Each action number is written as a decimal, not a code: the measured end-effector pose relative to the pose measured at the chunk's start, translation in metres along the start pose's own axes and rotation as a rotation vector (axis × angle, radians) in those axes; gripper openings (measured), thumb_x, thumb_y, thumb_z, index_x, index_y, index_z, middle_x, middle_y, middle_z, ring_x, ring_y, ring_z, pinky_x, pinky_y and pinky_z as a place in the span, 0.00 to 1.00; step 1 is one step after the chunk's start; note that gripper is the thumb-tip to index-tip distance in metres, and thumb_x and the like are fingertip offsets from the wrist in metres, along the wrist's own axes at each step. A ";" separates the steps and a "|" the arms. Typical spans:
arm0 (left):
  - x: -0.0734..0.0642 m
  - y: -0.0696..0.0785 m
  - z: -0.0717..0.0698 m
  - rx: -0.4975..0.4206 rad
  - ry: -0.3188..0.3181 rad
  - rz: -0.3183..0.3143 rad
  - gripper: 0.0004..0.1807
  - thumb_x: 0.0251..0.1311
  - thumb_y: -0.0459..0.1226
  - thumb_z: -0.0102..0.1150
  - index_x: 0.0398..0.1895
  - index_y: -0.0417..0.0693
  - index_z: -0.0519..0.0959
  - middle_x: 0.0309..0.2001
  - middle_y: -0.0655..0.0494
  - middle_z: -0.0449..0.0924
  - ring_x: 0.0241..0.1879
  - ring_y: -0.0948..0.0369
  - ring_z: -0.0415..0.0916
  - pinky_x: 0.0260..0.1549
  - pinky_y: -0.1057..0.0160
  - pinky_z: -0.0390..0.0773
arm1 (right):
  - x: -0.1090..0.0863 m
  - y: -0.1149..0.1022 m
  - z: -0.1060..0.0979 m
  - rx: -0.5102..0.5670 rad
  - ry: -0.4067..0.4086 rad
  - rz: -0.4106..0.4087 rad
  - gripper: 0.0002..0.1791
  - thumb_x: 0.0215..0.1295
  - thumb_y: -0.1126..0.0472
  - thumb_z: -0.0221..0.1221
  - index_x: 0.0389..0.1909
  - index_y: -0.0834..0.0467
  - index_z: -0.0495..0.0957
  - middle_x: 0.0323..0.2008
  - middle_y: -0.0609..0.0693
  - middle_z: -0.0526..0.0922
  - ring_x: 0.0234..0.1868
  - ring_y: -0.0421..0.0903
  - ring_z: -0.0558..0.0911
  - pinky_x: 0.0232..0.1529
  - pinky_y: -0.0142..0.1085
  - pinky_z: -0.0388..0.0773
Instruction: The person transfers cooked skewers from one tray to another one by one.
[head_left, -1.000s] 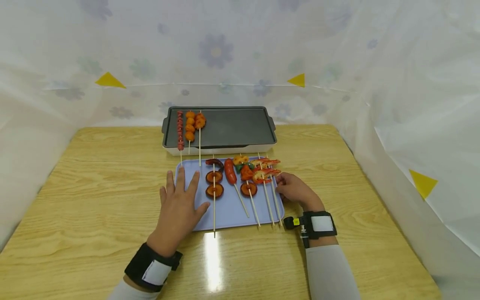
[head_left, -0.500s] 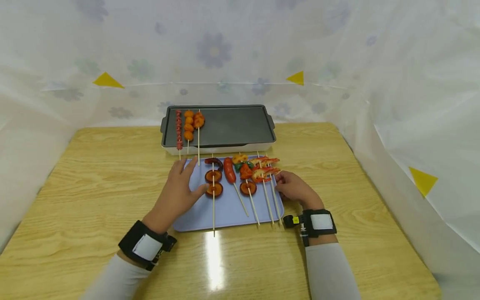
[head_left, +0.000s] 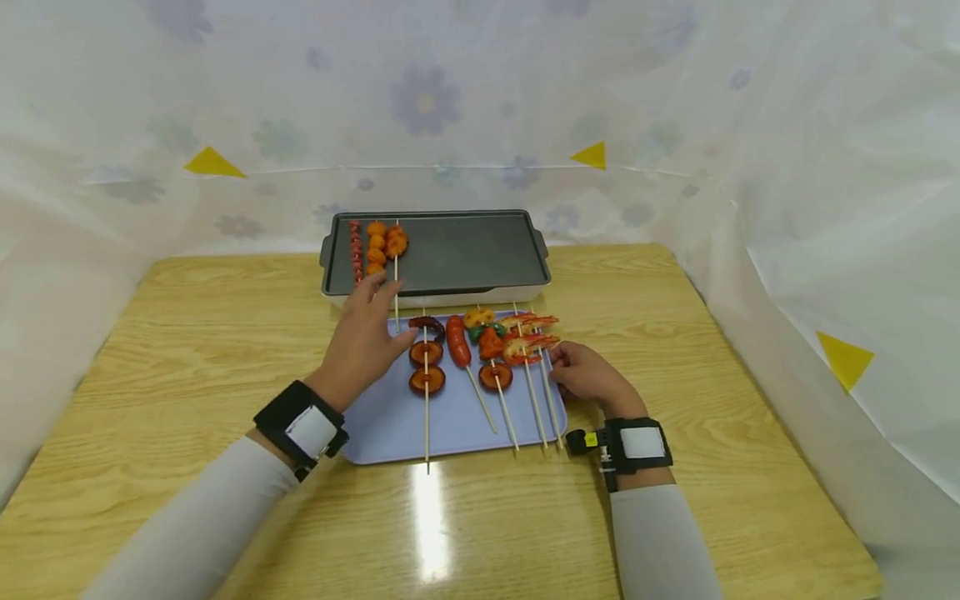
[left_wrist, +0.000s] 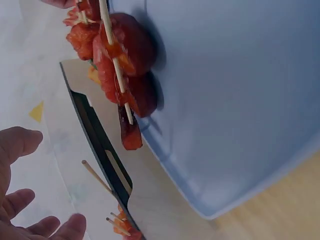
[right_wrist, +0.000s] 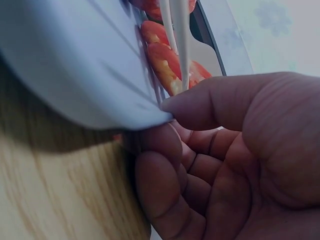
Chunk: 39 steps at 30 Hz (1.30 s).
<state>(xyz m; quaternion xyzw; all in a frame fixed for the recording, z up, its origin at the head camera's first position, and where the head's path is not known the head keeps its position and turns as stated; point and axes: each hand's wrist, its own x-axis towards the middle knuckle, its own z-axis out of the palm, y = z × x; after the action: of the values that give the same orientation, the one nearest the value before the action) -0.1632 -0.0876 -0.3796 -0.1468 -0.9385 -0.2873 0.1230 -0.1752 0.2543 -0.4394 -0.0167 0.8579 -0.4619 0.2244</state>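
My left hand (head_left: 360, 337) hovers over the far left corner of the pale blue tray (head_left: 382, 429), fingers spread, its fingertips by the griddle's front edge. In the left wrist view, nothing lies between its fingers (left_wrist: 19, 201). My right hand (head_left: 596, 382) pinches the tray's right rim between thumb and fingers, as the right wrist view shows (right_wrist: 210, 110). On the tray lie a mushroom skewer (head_left: 427, 382) with a dark curled piece, a sausage skewer (head_left: 457, 340), a mixed vegetable skewer (head_left: 491, 343) and shrimp skewers (head_left: 521, 350).
Behind the tray stands a dark griddle (head_left: 472, 250). At its left lie a thin red skewer (head_left: 356, 246), an orange ball skewer (head_left: 377, 242) and another orange-brown skewer (head_left: 397, 242), partly behind my left hand. White sheeting (head_left: 480, 92) surrounds the wooden table (head_left: 187, 375).
My left hand has moved forward from above the tray's left side to the griddle's front edge, its fingers less widely spread. My right hand stays at the tray's rim.
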 end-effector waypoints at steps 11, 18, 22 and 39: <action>0.051 0.008 -0.007 0.096 -0.182 -0.146 0.39 0.61 0.38 0.67 0.72 0.38 0.62 0.63 0.33 0.68 0.57 0.40 0.71 0.56 0.43 0.72 | -0.002 0.000 -0.001 -0.018 0.019 -0.003 0.09 0.68 0.69 0.51 0.46 0.67 0.72 0.32 0.56 0.73 0.27 0.48 0.74 0.27 0.38 0.74; 0.061 0.011 -0.004 0.142 -0.218 -0.208 0.36 0.62 0.35 0.65 0.71 0.35 0.63 0.57 0.34 0.75 0.50 0.42 0.77 0.47 0.45 0.78 | -0.002 -0.001 -0.002 -0.007 0.015 -0.010 0.10 0.67 0.69 0.51 0.47 0.67 0.72 0.32 0.56 0.73 0.28 0.48 0.75 0.28 0.38 0.75; 0.064 0.009 -0.001 0.132 -0.216 -0.208 0.30 0.61 0.29 0.59 0.67 0.32 0.67 0.50 0.33 0.79 0.41 0.43 0.80 0.40 0.47 0.81 | -0.001 0.000 -0.003 -0.016 0.022 -0.015 0.09 0.67 0.69 0.52 0.46 0.67 0.72 0.31 0.55 0.73 0.27 0.48 0.74 0.27 0.38 0.74; 0.066 -0.001 0.001 0.176 -0.310 -0.231 0.06 0.53 0.25 0.56 0.32 0.28 0.81 0.30 0.40 0.79 0.30 0.47 0.76 0.27 0.55 0.76 | 0.001 0.004 0.000 -0.024 0.016 -0.026 0.10 0.67 0.69 0.52 0.47 0.67 0.72 0.32 0.56 0.74 0.27 0.48 0.76 0.27 0.38 0.75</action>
<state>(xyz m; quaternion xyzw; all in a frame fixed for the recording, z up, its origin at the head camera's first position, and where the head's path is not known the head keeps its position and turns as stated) -0.2248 -0.0743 -0.3603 -0.0695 -0.9782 -0.1906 -0.0441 -0.1753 0.2566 -0.4426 -0.0265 0.8649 -0.4546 0.2111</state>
